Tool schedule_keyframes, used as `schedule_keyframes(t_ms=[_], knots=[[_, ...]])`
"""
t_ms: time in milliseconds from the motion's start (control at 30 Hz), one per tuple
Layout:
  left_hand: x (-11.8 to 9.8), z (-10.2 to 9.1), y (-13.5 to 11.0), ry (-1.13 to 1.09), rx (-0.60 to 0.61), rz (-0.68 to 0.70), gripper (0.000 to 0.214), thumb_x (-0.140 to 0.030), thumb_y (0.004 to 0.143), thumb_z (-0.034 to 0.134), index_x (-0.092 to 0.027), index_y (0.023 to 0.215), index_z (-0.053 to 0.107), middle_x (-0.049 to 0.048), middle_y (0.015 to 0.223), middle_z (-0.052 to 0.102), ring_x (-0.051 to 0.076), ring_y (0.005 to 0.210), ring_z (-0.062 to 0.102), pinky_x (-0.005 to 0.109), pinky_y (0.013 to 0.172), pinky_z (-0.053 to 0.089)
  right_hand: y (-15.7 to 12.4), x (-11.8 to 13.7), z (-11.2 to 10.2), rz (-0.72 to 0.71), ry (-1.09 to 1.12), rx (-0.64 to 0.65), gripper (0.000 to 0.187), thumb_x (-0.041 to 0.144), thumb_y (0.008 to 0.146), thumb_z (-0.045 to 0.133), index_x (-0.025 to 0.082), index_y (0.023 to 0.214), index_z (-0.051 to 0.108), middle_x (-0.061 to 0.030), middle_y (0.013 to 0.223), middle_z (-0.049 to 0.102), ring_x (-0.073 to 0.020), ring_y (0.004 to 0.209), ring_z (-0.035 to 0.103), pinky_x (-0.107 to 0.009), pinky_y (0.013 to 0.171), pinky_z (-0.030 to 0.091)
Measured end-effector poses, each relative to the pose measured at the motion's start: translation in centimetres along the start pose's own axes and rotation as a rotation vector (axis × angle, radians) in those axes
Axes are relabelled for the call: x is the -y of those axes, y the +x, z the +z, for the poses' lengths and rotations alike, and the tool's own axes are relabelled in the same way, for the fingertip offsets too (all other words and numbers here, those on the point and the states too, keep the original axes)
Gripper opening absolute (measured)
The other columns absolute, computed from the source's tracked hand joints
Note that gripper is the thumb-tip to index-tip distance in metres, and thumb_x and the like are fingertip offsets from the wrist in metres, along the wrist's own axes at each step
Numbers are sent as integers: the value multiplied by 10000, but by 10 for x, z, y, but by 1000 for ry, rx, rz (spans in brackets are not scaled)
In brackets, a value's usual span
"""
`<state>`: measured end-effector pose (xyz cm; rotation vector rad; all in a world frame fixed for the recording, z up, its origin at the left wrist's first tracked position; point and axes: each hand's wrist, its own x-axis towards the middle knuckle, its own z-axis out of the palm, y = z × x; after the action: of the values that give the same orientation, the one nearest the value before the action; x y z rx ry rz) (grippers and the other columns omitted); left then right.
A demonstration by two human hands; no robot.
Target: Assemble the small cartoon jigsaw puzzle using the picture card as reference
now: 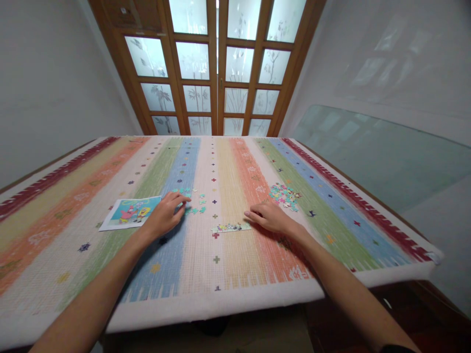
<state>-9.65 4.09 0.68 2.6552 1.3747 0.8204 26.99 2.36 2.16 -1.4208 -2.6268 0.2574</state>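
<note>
My left hand hovers at or just over a loose group of teal jigsaw pieces, thumb and forefinger apart. Whether its fingertips touch a piece is unclear. Beside its wrist lies a printed picture sheet with a pink and a yellow cartoon figure. My right hand rests low over the orange stripe with its fingers curled together; anything between them is hidden. Just left of and below it is a narrow strip of joined jigsaw pieces. A pile of mixed, loose jigsaw pieces lies beyond the right hand.
A striped, patterned cloth covers the table, its white front edge closest to me. Wood-framed glass doors stand behind the table. A pale glass panel leans along the right wall.
</note>
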Motion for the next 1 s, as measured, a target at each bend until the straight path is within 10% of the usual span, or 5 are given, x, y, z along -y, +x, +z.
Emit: schedule_keyframes(t_ms=[1000], knots=[[-25,33,3,33,-84,29,176,-344,960,603,-204,977,708,81,1047,663,294,1081,535,518,1005,446,1,-1,2,-11,15,-13,441,378,1066,450,197,680,562,-81,712,671,-169,638,526,-318,641,284]])
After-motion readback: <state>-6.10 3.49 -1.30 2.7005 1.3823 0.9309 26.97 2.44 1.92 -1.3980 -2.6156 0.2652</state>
